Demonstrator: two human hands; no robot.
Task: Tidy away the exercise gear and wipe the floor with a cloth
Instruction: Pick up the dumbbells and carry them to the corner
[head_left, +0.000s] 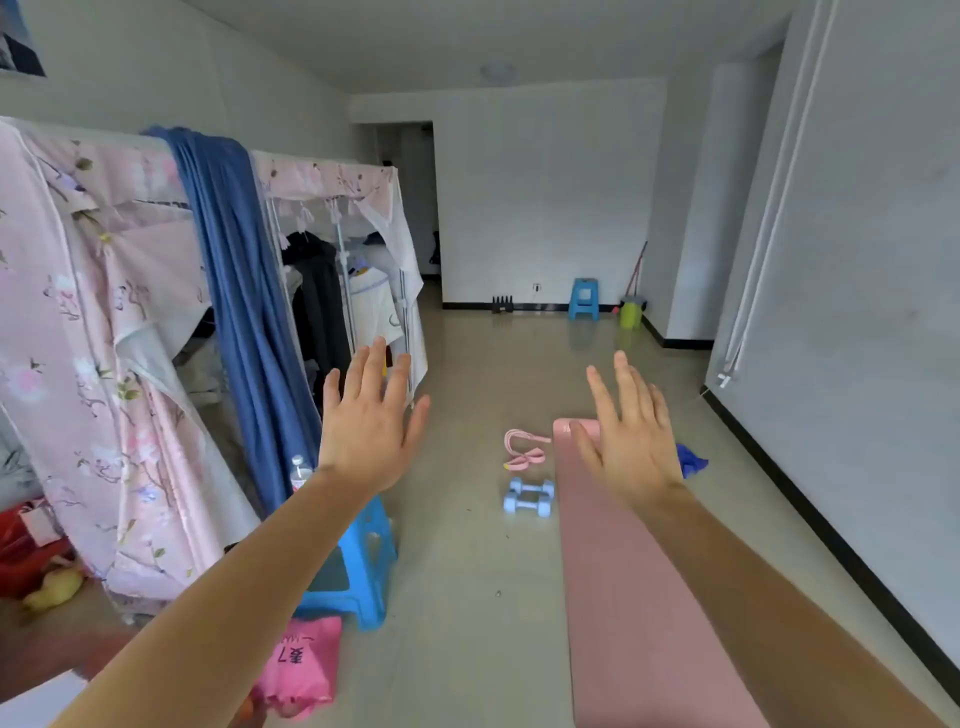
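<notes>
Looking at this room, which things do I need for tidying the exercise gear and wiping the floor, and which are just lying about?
For the job: pink mat, blue dumbbells, pink pull band, blue cloth.
Just lying about: near blue stool, water bottle, pink bag, far blue stool.

Pink mat, lt-blue dumbbells
</notes>
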